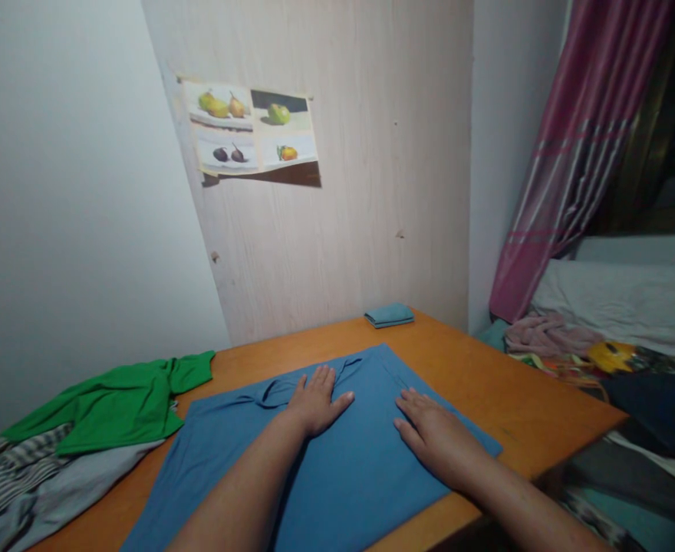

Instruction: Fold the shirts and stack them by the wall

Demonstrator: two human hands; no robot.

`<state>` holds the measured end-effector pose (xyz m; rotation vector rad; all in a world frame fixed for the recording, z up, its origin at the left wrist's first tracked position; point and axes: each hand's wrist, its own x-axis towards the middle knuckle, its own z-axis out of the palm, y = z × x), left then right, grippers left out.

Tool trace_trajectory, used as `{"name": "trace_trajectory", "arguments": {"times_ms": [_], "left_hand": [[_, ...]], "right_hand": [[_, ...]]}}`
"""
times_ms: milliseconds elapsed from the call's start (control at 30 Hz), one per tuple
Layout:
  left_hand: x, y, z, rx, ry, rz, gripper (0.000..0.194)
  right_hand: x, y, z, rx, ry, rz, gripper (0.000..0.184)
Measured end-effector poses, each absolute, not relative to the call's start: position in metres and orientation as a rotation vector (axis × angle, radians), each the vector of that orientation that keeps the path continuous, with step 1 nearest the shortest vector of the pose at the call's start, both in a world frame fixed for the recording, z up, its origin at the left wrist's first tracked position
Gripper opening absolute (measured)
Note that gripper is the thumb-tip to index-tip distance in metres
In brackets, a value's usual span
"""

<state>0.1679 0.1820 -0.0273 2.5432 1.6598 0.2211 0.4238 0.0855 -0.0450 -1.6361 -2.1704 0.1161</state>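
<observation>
A blue garment (pixel 337 475) lies spread over the wooden table, with a loop of cloth or strap and some creases near its far edge. It may be an apron or trousers; I cannot tell which. My left hand (pixel 317 402) rests flat on it beside the loop, fingers stretched out. Toward the garment's right side, my right hand (pixel 429 429) also lies flat on the cloth, its fingers pointing away from me. Neither hand grips anything. Part of the garment is hidden under my forearms.
On the orange table (pixel 458 368) a small folded blue cloth (pixel 389 315) sits at the far corner. A green shirt (pixel 124 406) tops a clothes pile at the left. Walls stand behind. Beyond the right edge are heaped clothes (pixel 648 406) and a pink curtain (pixel 567 153).
</observation>
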Motion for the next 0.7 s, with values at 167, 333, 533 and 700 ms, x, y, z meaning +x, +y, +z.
{"name": "trace_trajectory", "arguments": {"times_ms": [167, 333, 533, 700], "left_hand": [[0.156, 0.186, -0.013, 2.561, 1.647, 0.405, 0.077], [0.105, 0.192, 0.012, 2.458, 1.788, 0.556, 0.063], [0.014, 0.192, 0.031, 2.219, 2.024, 0.578, 0.063], [-0.021, 0.192, 0.026, 2.069, 2.041, 0.582, 0.079]], "right_hand": [[0.424, 0.086, -0.046, -1.637, -2.174, 0.118, 0.059], [0.430, 0.089, -0.051, -1.600, -2.158, 0.168, 0.056], [0.446, 0.108, -0.034, -1.486, -2.224, 0.337, 0.055], [0.442, 0.153, -0.008, -1.504, -2.188, 0.292, 0.047]]}}
